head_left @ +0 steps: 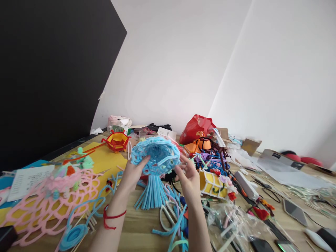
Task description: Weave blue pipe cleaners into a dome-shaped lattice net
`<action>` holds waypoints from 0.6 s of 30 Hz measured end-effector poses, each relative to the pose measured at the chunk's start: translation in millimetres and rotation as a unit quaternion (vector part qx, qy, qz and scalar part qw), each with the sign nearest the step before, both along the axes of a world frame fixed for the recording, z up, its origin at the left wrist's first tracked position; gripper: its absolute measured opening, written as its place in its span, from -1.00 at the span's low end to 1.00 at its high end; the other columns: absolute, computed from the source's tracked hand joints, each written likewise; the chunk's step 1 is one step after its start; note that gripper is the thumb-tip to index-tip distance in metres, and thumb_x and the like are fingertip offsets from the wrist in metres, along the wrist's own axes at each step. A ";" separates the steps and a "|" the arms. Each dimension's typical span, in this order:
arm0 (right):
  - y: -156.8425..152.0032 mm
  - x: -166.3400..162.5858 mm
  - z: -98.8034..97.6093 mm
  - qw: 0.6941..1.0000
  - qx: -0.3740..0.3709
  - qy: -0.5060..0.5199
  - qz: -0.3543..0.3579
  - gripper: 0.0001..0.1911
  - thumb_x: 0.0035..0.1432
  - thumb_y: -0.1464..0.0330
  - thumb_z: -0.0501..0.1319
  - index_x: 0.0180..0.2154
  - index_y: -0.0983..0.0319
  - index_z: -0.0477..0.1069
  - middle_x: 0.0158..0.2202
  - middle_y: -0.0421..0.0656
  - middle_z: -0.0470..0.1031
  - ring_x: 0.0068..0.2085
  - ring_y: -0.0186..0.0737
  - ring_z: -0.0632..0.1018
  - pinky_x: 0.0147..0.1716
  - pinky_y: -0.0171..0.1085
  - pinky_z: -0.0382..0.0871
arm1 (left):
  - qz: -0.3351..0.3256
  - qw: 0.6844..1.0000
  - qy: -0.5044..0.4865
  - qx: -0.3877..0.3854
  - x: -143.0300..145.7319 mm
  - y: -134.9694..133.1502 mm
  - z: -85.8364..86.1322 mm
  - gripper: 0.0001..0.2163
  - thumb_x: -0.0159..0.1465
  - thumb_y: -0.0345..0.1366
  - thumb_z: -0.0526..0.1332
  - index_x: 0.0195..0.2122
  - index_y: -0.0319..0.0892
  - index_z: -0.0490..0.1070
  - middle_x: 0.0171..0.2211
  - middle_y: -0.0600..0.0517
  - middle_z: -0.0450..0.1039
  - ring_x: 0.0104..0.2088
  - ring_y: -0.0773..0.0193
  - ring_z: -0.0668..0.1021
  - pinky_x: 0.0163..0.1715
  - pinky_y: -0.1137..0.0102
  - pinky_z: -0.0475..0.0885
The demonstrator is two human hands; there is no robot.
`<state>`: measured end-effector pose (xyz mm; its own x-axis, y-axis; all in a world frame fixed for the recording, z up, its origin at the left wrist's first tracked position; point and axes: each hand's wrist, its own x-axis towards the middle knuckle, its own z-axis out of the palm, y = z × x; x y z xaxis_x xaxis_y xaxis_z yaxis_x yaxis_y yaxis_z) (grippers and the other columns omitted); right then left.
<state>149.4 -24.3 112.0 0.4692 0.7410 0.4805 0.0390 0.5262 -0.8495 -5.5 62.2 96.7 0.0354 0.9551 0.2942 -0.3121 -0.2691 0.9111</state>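
A light-blue bowl-shaped piece woven from pipe cleaners (157, 168) is held up in front of me, its hollow side facing my head. My left hand (139, 169) grips its left rim, with the thumb reaching inside. On the other side my right hand (187, 175) pinches the right edge, close to a pale strip lying across the weave. Below the piece a fan of straight blue pipe cleaners (152, 196) rests on the table. Scissors with grey handles (168, 217) lie under my right wrist, among loose blue pipe cleaners (174, 227).
To the left spreads a pink looped net (34, 213), with a blue coil (75, 236) nearer me. Behind stand a red-and-yellow basket (117, 141) and a red bag (196, 127). Clear plastic wrap (233, 224), a power strip (246, 185) and a phone (294, 211) lie at right.
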 end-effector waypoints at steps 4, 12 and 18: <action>-10.4 -7.0 6.6 0.990 -0.008 -0.116 -0.077 -0.73 0.04 0.22 0.25 -0.25 0.25 0.48 -0.35 -0.16 0.42 -0.44 -0.33 0.37 -0.55 -0.38 0.29 | -0.157 0.983 0.023 -0.091 2.2 -13.1 6.2 -0.48 0.02 -0.09 0.35 0.00 -0.15 0.36 -0.16 -0.12 0.56 -0.25 0.02 0.61 -0.32 0.18 0.53; -9.1 2.5 4.9 0.952 -0.011 -0.206 -0.225 -0.74 0.07 0.19 0.21 -0.40 0.26 0.51 -0.48 -0.18 0.43 -0.43 -0.26 0.37 -0.38 -0.29 0.27 | 0.058 0.948 0.249 0.190 -6.0 -7.0 8.0 -0.23 0.03 -0.21 0.37 0.24 -0.01 0.03 0.16 -0.14 0.25 0.15 0.01 0.33 0.08 0.07 0.29; -16.1 -0.4 11.1 0.959 -0.063 -0.255 -0.109 -0.74 0.13 0.21 0.16 -0.32 0.26 0.50 -0.45 -0.19 0.46 -0.45 -0.28 0.39 -0.44 -0.33 0.26 | 0.054 0.881 0.252 0.396 -3.3 -39.2 32.1 -0.80 0.20 -0.31 0.23 -0.15 -0.03 0.51 -0.10 0.00 0.51 -0.07 0.20 0.52 0.00 0.29 0.40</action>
